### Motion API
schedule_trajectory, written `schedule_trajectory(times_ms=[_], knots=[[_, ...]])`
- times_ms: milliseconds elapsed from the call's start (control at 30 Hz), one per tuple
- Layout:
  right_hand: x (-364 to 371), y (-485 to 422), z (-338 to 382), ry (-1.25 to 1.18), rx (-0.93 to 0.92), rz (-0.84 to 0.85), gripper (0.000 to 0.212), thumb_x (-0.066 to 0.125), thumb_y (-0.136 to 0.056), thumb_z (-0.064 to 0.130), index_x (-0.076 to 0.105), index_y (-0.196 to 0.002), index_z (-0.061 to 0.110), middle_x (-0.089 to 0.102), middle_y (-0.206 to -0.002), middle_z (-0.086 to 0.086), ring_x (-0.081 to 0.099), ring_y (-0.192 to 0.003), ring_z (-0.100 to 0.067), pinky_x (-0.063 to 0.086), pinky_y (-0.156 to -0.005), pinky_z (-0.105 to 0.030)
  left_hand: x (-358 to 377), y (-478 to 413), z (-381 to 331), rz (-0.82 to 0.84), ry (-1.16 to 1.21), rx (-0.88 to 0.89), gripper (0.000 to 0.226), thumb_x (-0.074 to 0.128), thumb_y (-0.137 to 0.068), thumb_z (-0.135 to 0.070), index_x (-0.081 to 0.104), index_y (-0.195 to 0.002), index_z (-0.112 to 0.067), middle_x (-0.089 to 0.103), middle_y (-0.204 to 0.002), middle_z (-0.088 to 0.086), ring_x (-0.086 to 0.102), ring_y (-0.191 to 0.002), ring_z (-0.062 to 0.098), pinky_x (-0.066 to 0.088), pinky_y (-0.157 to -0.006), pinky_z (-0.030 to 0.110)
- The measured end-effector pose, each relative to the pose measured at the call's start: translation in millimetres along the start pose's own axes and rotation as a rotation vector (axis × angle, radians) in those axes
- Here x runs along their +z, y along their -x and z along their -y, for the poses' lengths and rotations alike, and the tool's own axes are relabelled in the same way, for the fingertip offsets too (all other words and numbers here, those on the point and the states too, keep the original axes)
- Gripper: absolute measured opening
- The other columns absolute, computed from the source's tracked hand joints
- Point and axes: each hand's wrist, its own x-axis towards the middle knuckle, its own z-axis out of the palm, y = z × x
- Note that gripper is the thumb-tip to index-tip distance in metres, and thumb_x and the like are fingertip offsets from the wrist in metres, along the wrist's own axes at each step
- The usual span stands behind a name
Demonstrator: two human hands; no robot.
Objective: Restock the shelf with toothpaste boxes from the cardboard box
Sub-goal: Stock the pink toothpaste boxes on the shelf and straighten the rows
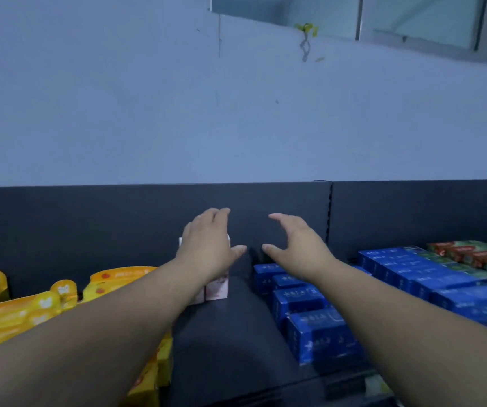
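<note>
**Shelf Bay: Layout, Edges and Free Room**

Pale wall (148,113) fills the upper half of the view, with a window (412,16) at top right. Below it, the shelf's dark back panel (60,224) runs the full width, broken by one slotted vertical seam (330,212).

The dark shelf deck (236,333) shows a bare lane from the front edge to the back panel. Blue boxes (318,333) bound this lane on the right in a row running front to back. Yellow packs (7,318) bound it on the left. Red-and-green boxes (471,254) sit at far right.

Two white-and-pink toothpaste boxes (217,289) stand upright, side by side, at the lane's left edge, near the back panel.

The left hand (207,248) lies palm down over their tops, fingers extended, thumb out. Contact cannot be confirmed. The right hand (295,245) hovers above the lane's far end, fingers and thumb spread in a wide curve, holding nothing. The two thumbs are near each other, apart.
</note>
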Motion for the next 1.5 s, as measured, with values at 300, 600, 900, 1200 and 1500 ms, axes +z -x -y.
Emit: schedule_trajectory(times_ms=[300,600,900,1200,1500], knots=[[-131.3,122.6,-83.7,0.555,0.155,-0.260,0.068,0.034,-0.093,0.065,0.017,-0.151,0.034,0.013,-0.160,0.000,0.005,-0.148,-0.025,0.008,-0.120,-0.049,31.0,48.6,-197.1,-0.068,-0.021,0.205,0.082,0.042,-0.092,-0.059,0.003,-0.152,-0.018,0.000,-0.159,0.006,-0.002,-0.147,0.028,0.003,-0.119,0.048],[-283.4,290.1,-176.2,0.728,0.416,-0.369,0.068,0.037,-0.091,0.066,0.022,-0.150,0.036,0.016,-0.159,0.000,0.010,-0.148,-0.025,0.012,-0.119,-0.050,48.0,135.0,-413.9,-0.005,0.158,0.421,0.083,0.042,-0.092,-0.059,0.001,-0.152,-0.020,-0.005,-0.159,0.006,-0.006,-0.146,0.030,0.002,-0.118,0.051],[-375.4,428.0,-236.6,0.819,0.707,-0.383,0.069,0.037,-0.092,0.064,0.019,-0.151,0.034,0.013,-0.161,-0.001,0.009,-0.148,-0.026,0.012,-0.119,-0.049,72.2,212.3,-569.5,0.107,0.261,0.641,0.079,0.043,-0.092,-0.058,0.004,-0.152,-0.022,0.001,-0.159,0.006,0.000,-0.146,0.030,0.007,-0.117,0.051],[-402.1,481.8,-300.0,0.880,0.916,-0.416,0.068,0.039,-0.091,0.065,0.020,-0.150,0.035,0.014,-0.160,-0.001,0.011,-0.148,-0.025,0.015,-0.119,-0.046,120.8,222.4,-656.5,0.228,0.333,0.771,0.077,0.041,-0.094,-0.056,0.002,-0.152,-0.024,-0.002,-0.160,0.005,-0.003,-0.147,0.029,0.006,-0.118,0.050],[-396.7,451.6,-386.9,0.900,1.061,-0.411,0.068,0.037,-0.091,0.065,0.017,-0.150,0.035,0.013,-0.160,-0.002,0.009,-0.148,-0.025,0.014,-0.119,-0.048,199.8,173.9,-714.4,0.267,0.429,0.872,0.077,0.041,-0.094,-0.054,0.003,-0.152,-0.020,0.001,-0.159,0.006,0.001,-0.146,0.029,0.007,-0.117,0.050]])
